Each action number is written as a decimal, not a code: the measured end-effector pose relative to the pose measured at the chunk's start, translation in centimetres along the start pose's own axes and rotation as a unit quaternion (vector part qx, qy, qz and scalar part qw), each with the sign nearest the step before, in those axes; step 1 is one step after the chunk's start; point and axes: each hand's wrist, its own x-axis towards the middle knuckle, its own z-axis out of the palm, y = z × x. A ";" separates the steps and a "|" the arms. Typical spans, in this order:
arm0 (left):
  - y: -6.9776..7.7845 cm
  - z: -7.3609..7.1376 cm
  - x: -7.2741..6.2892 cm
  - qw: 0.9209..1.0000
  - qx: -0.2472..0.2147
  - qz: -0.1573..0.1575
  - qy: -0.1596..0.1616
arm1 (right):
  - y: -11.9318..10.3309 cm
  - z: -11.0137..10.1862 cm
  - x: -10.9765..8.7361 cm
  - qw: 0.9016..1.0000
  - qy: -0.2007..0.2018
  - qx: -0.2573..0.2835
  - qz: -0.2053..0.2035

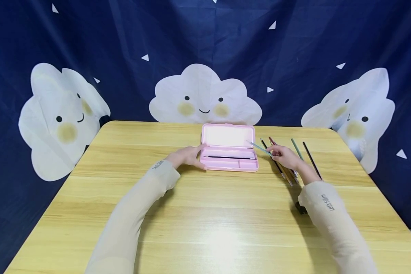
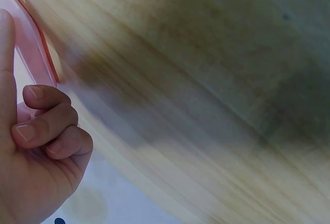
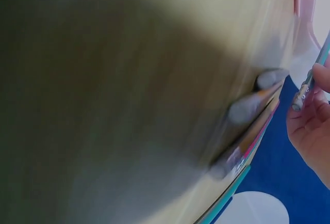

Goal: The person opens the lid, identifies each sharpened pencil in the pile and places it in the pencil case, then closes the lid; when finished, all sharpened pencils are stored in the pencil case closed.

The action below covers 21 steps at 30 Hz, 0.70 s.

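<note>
A pink pencil case (image 1: 248, 164) lies with its lid raised at the back, and a dark pencil (image 1: 229, 157) rests in its long compartment. My left hand (image 1: 188, 156) holds the case at its left end, thumb at the front corner and a finger near the hinge. In the left wrist view, the other fingers (image 2: 49, 126) curl beside the pink edge. Between thumb and fingers, my right hand (image 1: 285, 156) pinches a light blue pencil (image 1: 259, 147) near its eraser end (image 3: 299, 101). Its far tip slants up-left over the right side of the case.
Under and around the right hand lie several loose pencils (image 1: 277, 167). A green pencil (image 1: 297, 148) and a black pencil (image 1: 311, 160) lie farther right on the wooden table (image 1: 198, 213). A dark blue curtain (image 1: 205, 34) with clouds hangs behind the table's back edge.
</note>
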 end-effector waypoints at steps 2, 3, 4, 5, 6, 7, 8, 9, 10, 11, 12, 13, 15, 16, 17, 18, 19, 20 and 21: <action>0.0 0.0 0.0 1.000 0.001 -0.001 -0.001 | -0.3 0.3 0.3 1.000 -0.002 0.009 0.001; 0.0 0.0 0.0 1.000 0.002 0.000 0.000 | -0.4 0.4 0.5 1.000 -0.003 0.012 -0.002; 0.1 0.0 0.0 1.000 0.002 -0.001 -0.001 | -0.6 0.6 0.8 1.000 -0.005 0.016 -0.005; 0.1 -0.1 -0.1 1.000 0.001 -0.001 -0.002 | -0.8 0.7 1.0 1.000 -0.004 0.022 -0.011; 0.1 -0.1 -0.1 1.000 0.001 -0.002 -0.002 | -0.9 0.9 1.2 0.999 -0.005 0.025 -0.021; 0.1 -0.1 -0.1 1.000 0.001 -0.003 -0.002 | -1.2 1.1 1.4 0.999 -0.004 0.027 -0.028; 0.2 -0.1 -0.1 1.000 0.001 -0.004 -0.003 | -1.4 1.3 1.6 0.999 -0.003 0.025 -0.039; 0.2 -0.1 -0.1 1.000 0.002 -0.004 -0.003 | -1.6 1.5 1.8 0.999 -0.003 0.022 -0.047; 0.2 -0.1 -0.1 1.000 0.003 -0.006 -0.004 | -1.8 1.6 2.0 0.998 -0.004 0.021 -0.054; 0.2 -0.2 -0.1 1.000 0.004 -0.005 -0.003 | -2.0 1.8 2.2 0.998 -0.003 0.017 -0.060; 0.3 -0.2 -0.1 1.000 0.006 -0.004 -0.003 | -2.2 2.0 2.4 0.998 -0.002 0.011 -0.064; 0.3 -0.2 -0.1 1.000 0.006 -0.004 -0.003 | -2.4 2.2 2.5 0.998 -0.001 0.006 -0.065; 0.3 -0.2 -0.1 1.000 0.005 -0.003 -0.003 | -2.8 2.5 3.0 0.998 -0.005 -0.004 -0.070; 0.3 -0.2 -0.1 1.000 0.006 -0.003 -0.003 | -2.9 2.6 3.2 0.997 -0.009 -0.010 -0.071; 0.2 -0.2 0.0 1.000 0.006 -0.003 -0.003 | -3.2 2.8 3.4 0.997 -0.012 -0.018 -0.071; 0.2 -0.2 0.0 1.000 0.006 -0.004 -0.002 | -3.4 2.9 3.7 0.997 -0.016 -0.026 -0.072; 0.2 -0.2 0.0 1.000 0.007 -0.004 -0.002 | -3.6 3.1 4.0 0.996 -0.021 -0.030 -0.078; 0.1 -0.2 0.0 1.000 0.008 -0.004 -0.001 | -3.8 3.2 4.2 0.995 -0.025 -0.039 -0.084; 0.1 -0.2 0.0 1.000 0.008 -0.004 0.000 | -4.0 3.4 4.5 0.995 -0.029 -0.046 -0.088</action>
